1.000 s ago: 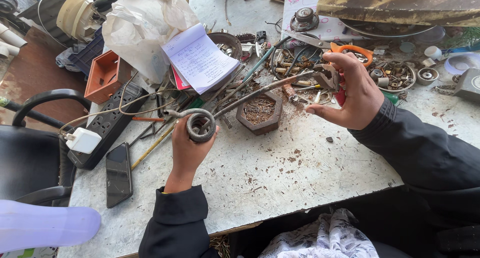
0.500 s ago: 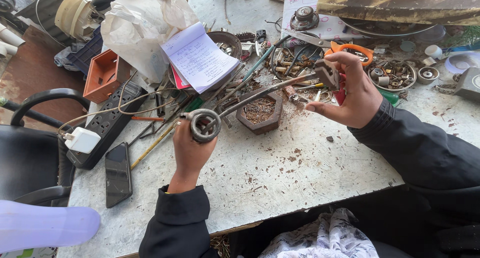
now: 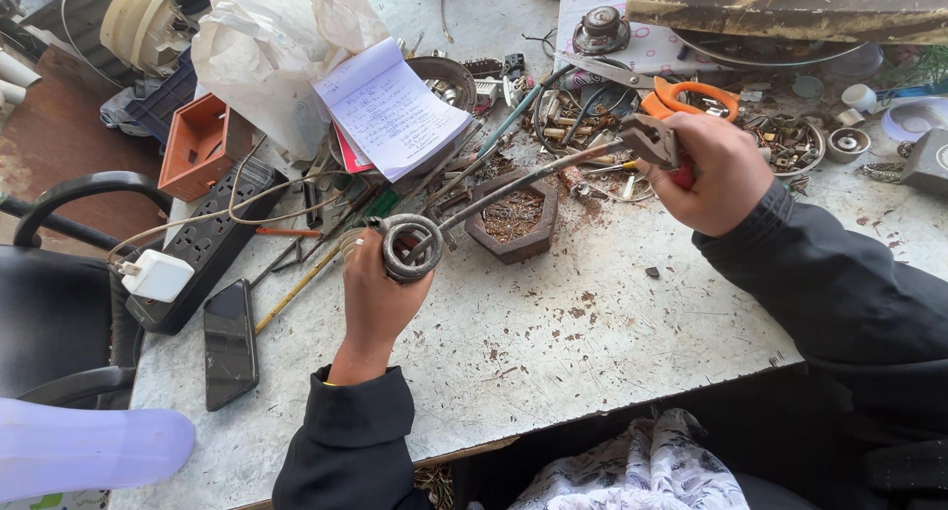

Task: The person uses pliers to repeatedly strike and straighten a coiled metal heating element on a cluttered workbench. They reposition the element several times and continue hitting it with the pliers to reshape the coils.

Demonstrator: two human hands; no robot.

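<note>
The left hand (image 3: 377,298) is closed around one grey coiled heating element (image 3: 408,247), held above the worktable (image 3: 553,342) just left of one hexagonal brown dish (image 3: 513,216). Its straight rod (image 3: 533,177) runs up and right to the right hand (image 3: 709,170), which is clenched on one pair of red-handled pliers (image 3: 654,141) gripping the rod's far end.

Scuffed pale grey worktable (image 3: 592,352) fills the frame; black armchair (image 3: 59,303) and reddish-brown floor (image 3: 59,135) at left, daylight

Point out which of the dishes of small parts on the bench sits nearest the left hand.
The dark hexagonal dish, just beyond the left hand; the round bowls lie farther back.
</note>
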